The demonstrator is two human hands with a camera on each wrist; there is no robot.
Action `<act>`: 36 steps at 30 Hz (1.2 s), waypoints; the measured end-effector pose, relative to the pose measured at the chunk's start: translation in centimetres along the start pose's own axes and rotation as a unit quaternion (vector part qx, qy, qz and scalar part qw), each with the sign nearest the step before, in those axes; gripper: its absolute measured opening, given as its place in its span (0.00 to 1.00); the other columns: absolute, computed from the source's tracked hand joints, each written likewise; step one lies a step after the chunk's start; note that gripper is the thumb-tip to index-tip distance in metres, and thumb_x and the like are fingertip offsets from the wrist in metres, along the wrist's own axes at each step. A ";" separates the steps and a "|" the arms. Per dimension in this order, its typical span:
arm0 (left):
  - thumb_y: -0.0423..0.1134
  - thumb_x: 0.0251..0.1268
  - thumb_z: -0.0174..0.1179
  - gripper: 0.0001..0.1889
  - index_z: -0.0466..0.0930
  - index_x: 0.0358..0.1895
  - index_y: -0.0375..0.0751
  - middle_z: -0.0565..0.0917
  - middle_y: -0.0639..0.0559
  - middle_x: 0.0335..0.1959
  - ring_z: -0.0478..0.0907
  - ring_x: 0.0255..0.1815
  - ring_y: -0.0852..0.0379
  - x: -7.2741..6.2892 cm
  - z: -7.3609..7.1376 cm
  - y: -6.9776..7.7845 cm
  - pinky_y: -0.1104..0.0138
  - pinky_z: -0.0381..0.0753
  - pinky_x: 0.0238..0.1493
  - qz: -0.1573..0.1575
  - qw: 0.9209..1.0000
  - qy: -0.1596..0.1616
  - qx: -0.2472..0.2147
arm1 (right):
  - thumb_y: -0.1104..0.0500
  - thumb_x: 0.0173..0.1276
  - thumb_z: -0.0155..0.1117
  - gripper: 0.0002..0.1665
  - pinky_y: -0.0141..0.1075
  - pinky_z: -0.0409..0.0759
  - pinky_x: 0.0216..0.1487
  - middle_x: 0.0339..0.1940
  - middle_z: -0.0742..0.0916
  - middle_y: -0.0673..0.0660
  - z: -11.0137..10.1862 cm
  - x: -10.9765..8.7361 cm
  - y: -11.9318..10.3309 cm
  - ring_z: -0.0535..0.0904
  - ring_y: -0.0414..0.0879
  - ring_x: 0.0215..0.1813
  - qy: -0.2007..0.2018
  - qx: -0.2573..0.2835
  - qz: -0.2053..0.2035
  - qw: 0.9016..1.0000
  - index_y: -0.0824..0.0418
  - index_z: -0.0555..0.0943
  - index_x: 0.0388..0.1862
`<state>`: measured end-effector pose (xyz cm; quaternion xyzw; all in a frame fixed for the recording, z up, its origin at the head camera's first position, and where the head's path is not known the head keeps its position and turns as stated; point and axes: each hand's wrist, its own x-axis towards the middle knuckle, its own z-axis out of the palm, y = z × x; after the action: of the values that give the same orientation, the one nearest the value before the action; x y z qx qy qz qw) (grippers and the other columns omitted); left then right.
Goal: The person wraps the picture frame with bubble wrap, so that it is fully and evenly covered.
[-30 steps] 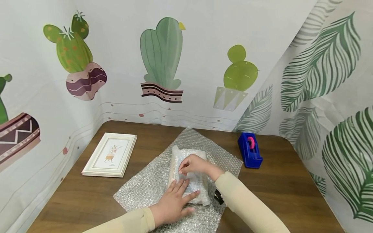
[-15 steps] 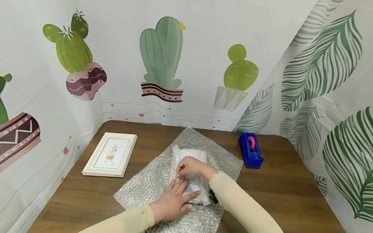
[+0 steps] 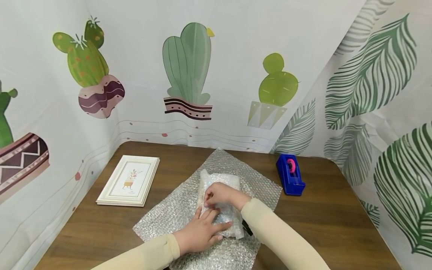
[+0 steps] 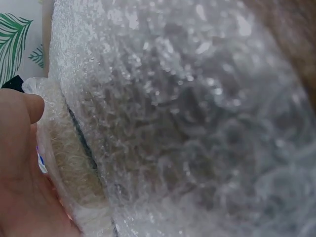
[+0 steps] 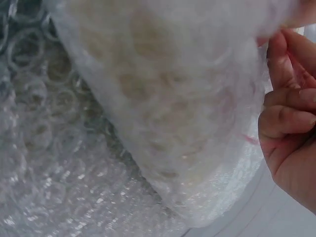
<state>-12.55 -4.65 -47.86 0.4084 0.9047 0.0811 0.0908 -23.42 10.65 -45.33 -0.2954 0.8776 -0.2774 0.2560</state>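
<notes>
A flat oblong package (image 3: pixel 224 179) done up in bubble wrap lies on a larger spread-out sheet of bubble wrap (image 3: pixel 172 212) in the head view. My left hand (image 3: pixel 200 233) rests on the package's near part, its fingers straight and spread. Just beyond those fingertips, my right hand (image 3: pixel 221 195) pinches at the package's wrap by its left side, with thumb and forefinger together. In the right wrist view the curled fingers (image 5: pixel 286 111) are at the edge of the wrap. The left wrist view has the package's wrapped side (image 4: pixel 74 158) beside the left hand (image 4: pixel 22 163).
A white picture frame (image 3: pixel 128 180) with a plant print lies on the wooden table (image 3: pixel 324 210) at the left. At the right back stands a blue tape dispenser (image 3: pixel 291 182) with a pink-cored roll. A cactus-print cloth (image 3: pixel 229 75) hangs along the table's back.
My right hand has shifted slightly left and nearer to me, towards the left fingertips. My left hand stays in place on the package.
</notes>
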 end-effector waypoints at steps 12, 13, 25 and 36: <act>0.55 0.80 0.48 0.25 0.63 0.77 0.75 0.67 0.46 0.75 0.64 0.79 0.48 0.1 0.0 0.5 0.35 0.68 0.73 -0.007 1.000 0.009 0.028 | 0.62 0.64 0.73 0.09 0.31 0.77 0.36 0.26 0.89 0.50 -0.4 -0.6 -1.3 0.77 0.36 0.28 0.035 -0.126 0.009 0.991 0.55 0.84 0.25; 0.55 0.80 0.48 0.25 0.62 0.77 0.75 0.67 0.46 0.75 0.64 0.79 0.49 0.1 0.0 0.5 0.35 0.68 0.73 -0.008 1.000 0.008 0.029 | 0.62 0.64 0.73 0.09 0.31 0.77 0.37 0.26 0.89 0.49 -0.5 -0.7 -1.5 0.77 0.36 0.28 0.040 -0.134 0.007 0.990 0.55 0.85 0.24; 0.55 0.79 0.50 0.26 0.63 0.76 0.77 0.68 0.45 0.76 0.67 0.78 0.44 -0.1 -0.1 0.5 0.35 0.66 0.74 -0.020 0.999 0.004 0.024 | 0.59 0.65 0.72 0.11 0.25 0.65 0.27 0.18 0.82 0.46 -4.3 -2.2 0.8 0.66 0.35 0.21 0.002 -0.087 0.045 0.995 0.61 0.87 0.23; 0.55 0.78 0.51 0.27 0.62 0.77 0.77 0.67 0.45 0.76 0.66 0.78 0.44 0.0 -0.1 0.5 0.35 0.67 0.74 -0.021 1.000 -0.002 0.011 | 0.61 0.70 0.68 0.07 0.29 0.67 0.27 0.30 0.88 0.52 -7.7 -3.5 3.4 0.65 0.38 0.23 -0.006 -0.032 0.082 0.996 0.62 0.89 0.37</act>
<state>-12.25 -4.32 -47.65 0.3902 0.9137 0.0684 0.0904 -27.00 17.80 -40.98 -0.2320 0.9056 -0.2258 0.2738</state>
